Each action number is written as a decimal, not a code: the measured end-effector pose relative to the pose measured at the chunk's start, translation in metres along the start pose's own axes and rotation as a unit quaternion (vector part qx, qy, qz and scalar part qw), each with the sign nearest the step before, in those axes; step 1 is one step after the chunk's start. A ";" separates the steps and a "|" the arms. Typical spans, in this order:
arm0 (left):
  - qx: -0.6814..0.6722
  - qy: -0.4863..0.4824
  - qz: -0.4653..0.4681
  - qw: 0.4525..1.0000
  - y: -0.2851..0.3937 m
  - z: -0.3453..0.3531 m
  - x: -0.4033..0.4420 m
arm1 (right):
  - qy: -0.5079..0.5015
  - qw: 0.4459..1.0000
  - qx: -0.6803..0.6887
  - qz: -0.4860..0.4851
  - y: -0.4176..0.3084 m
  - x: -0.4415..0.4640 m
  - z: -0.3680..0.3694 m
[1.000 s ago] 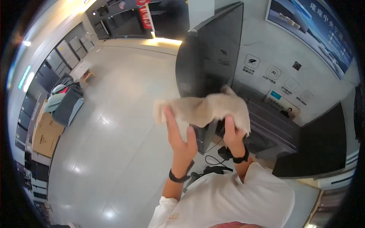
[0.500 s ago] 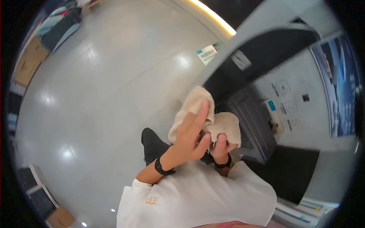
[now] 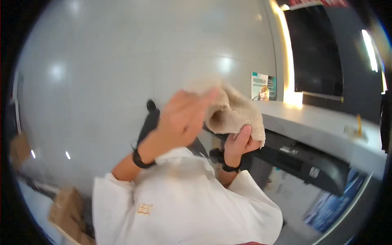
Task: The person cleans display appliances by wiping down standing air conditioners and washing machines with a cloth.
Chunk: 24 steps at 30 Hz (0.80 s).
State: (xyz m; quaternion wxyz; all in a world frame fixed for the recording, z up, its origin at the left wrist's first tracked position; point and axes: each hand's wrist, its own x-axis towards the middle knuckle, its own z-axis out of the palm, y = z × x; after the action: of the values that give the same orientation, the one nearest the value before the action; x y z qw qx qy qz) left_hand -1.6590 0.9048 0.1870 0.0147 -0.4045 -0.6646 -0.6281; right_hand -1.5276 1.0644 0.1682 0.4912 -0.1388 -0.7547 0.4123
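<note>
Being held up in front of the white shirt (image 3: 183, 196) is a beige cloth (image 3: 241, 116). By the right hand (image 3: 241, 143), the cloth is gripped at its low edge, with the thumb pressed on top and the other fingers curled and partly hidden. Most of the cloth is seen just past this hand, up and to its left, and one corner is hung down by the fingers.

The left hand (image 3: 181, 116) is blurred. It is held partly open, with its fingers pointed at the cloth. The near side of the cloth is overlapped by its fingertips, but whether the cloth is pinched there cannot be told. A dark hole is made by a fold between the hands.

A black band (image 3: 142, 160) is worn on the left wrist, and a dark band (image 3: 229, 166) on the right one. Past the cloth, a small poster (image 3: 261, 86) can be seen near a long white ledge (image 3: 322, 122). Below the hands, a dark shoe (image 3: 151, 106) is set on the grey floor (image 3: 102, 85).
</note>
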 end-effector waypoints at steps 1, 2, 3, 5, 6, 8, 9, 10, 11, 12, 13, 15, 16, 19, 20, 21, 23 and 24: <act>0.017 0.049 -0.023 0.998 -0.005 -0.015 0.000 | -0.033 0.999 -0.026 -0.018 -0.008 0.002 0.017; 0.031 0.091 -0.046 0.994 -0.016 -0.033 -0.001 | -0.066 0.996 -0.050 -0.037 -0.016 0.004 0.034; 0.032 0.127 -0.040 0.991 -0.030 -0.059 -0.004 | -0.097 0.991 -0.073 -0.058 -0.023 0.007 0.051; 0.035 0.179 -0.094 0.979 -0.037 -0.090 -0.014 | -0.138 0.989 -0.058 -0.010 -0.029 0.006 0.080; 0.039 0.210 -0.120 0.970 -0.038 -0.108 -0.023 | -0.162 0.985 -0.053 0.003 -0.031 0.005 0.092; 0.059 0.286 -0.183 0.939 -0.041 -0.130 -0.058 | -0.226 0.974 -0.029 0.011 -0.035 0.003 0.116; 0.073 0.329 -0.221 0.915 -0.042 -0.140 -0.077 | -0.249 0.968 -0.012 0.017 -0.041 -0.003 0.128; 0.089 0.372 -0.256 0.888 -0.040 -0.148 -0.099 | -0.272 0.962 0.005 0.024 -0.047 -0.009 0.141; 0.077 0.424 -0.261 0.864 -0.038 -0.152 -0.120 | -0.311 0.949 0.053 0.011 -0.060 -0.015 0.151; 0.065 0.477 -0.259 0.838 -0.033 -0.152 -0.140 | -0.351 0.931 0.102 0.002 -0.073 -0.021 0.161; 0.076 0.496 -0.267 0.823 -0.019 -0.151 -0.167 | -0.401 0.909 0.113 -0.004 -0.084 -0.025 0.163; 0.118 0.502 -0.301 0.802 0.014 -0.149 -0.226 | -0.476 0.860 0.181 -0.017 -0.096 -0.036 0.166; 0.149 0.517 -0.320 0.780 0.037 -0.132 -0.252 | -0.502 0.839 0.207 -0.031 -0.104 -0.047 0.166; 0.257 0.600 -0.360 0.667 0.091 -0.104 -0.326 | -0.592 0.754 0.279 -0.048 -0.132 -0.097 0.173; 0.290 0.621 -0.370 0.627 0.113 -0.096 -0.350 | -0.624 0.726 0.285 -0.046 -0.140 -0.117 0.171; 0.312 0.637 -0.384 0.591 0.143 -0.071 -0.367 | -0.655 0.701 0.278 -0.043 -0.146 -0.128 0.151; 0.365 0.652 -0.406 0.527 0.187 -0.022 -0.393 | -0.750 0.627 0.190 -0.092 -0.155 -0.138 0.125; 0.416 0.651 -0.397 0.495 0.195 0.002 -0.428 | -0.770 0.598 0.191 -0.116 -0.165 -0.162 0.118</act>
State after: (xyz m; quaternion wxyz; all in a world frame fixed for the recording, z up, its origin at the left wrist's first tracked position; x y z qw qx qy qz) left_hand -1.2615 0.6612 0.1216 0.3590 0.4788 -0.7415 -0.3033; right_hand -1.5187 0.8052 0.1706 -0.2132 0.4162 -0.7665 0.4403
